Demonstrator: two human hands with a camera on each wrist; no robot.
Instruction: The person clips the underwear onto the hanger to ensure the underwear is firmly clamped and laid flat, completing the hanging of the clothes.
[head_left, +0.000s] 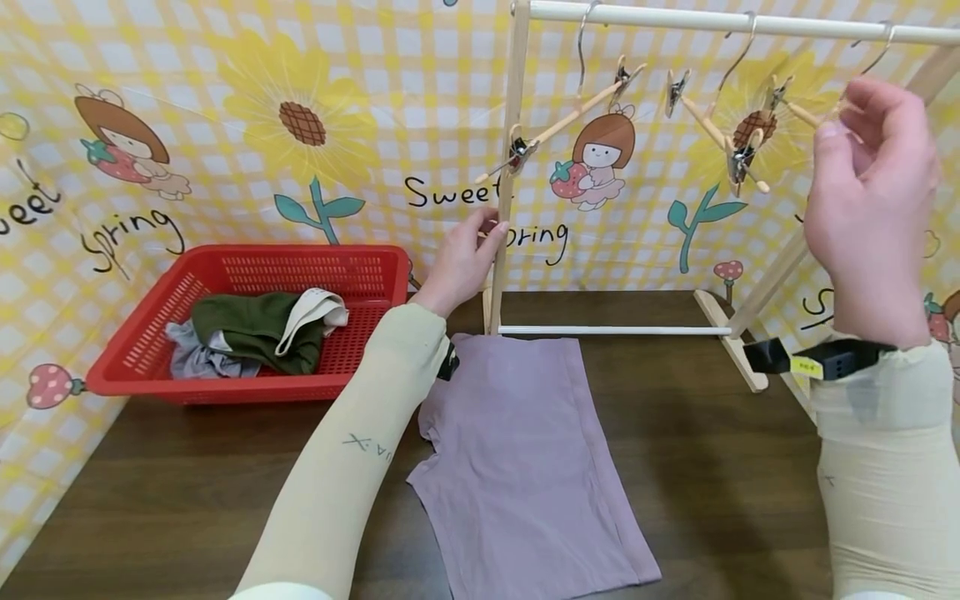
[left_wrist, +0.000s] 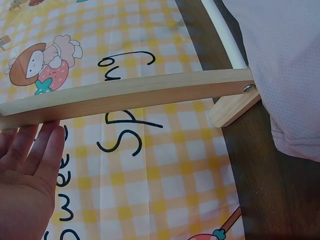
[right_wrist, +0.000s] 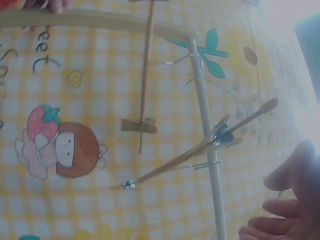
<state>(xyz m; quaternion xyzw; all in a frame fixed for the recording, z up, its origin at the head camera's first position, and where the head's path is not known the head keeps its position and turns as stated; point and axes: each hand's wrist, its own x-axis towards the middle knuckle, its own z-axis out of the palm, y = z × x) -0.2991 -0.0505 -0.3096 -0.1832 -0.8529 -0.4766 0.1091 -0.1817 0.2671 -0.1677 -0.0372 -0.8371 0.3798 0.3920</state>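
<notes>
Left hand (head_left: 465,258): grip closed on the left post (head_left: 513,100) of one rack (head_left: 615,331). Right hand (head_left: 873,183): grip relaxed, thumb apart from fingers, near the right hanger (head_left: 802,113); three hang from the rail (head_left: 675,18). One mauve garment (head_left: 525,467) lies on the brown desk (head_left: 720,467), near side. Left: one red basket (head_left: 225,386) with bunched clothes (head_left: 247,325), its near-right corner blocked by a sleeve (head_left: 352,450). Far: checked backdrop (head_left: 442,100).

Wooden rack (head_left: 513,92), cloth shorts (head_left: 525,467), plastic basket (head_left: 225,390)

Head view faces forward-down; closer wrist views seemingly share post (left_wrist: 125,93).
</notes>
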